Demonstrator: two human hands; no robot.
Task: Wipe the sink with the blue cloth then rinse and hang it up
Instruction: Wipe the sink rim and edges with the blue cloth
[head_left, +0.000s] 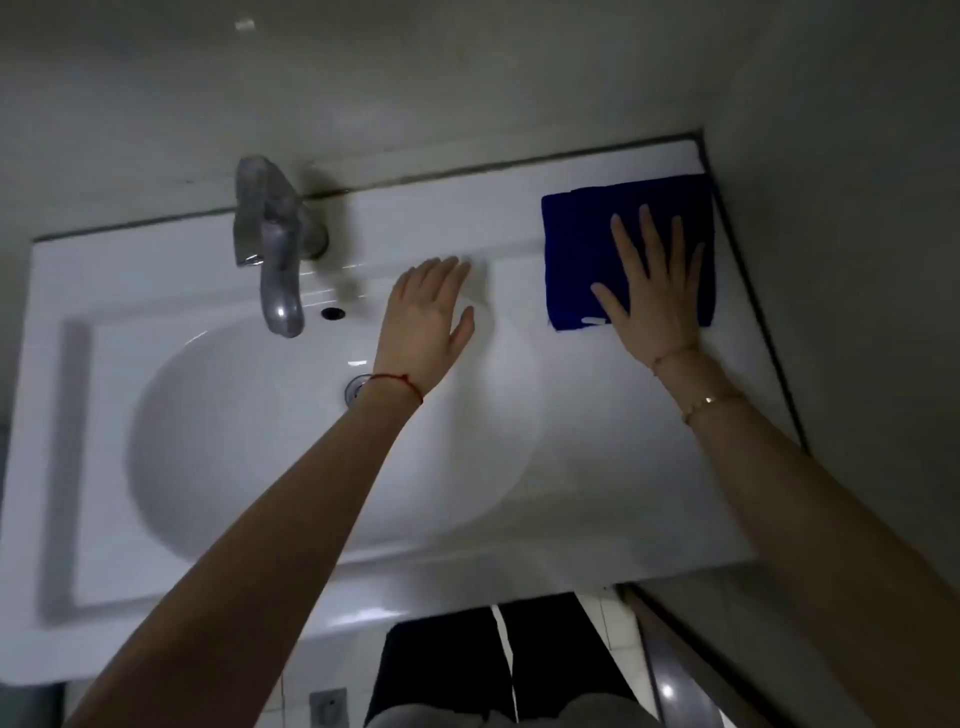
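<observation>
Two bare arms reach over the sink (156, 587). Left hand (428, 322) lies flat on the bowl's far rim, fingers together, thumb apart, just right of the tap (272, 244). Right hand (657, 291) presses flat, fingers spread, on the folded cloth (576, 244), which sits in the sink's far right corner against the wall.

Likely home bathroom: white washbasin (291, 441), chrome tap (275, 249), tiled floor (613, 670).

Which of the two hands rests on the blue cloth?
The right hand, flat on the blue cloth by the wall; the left hand touches bare sink.
</observation>
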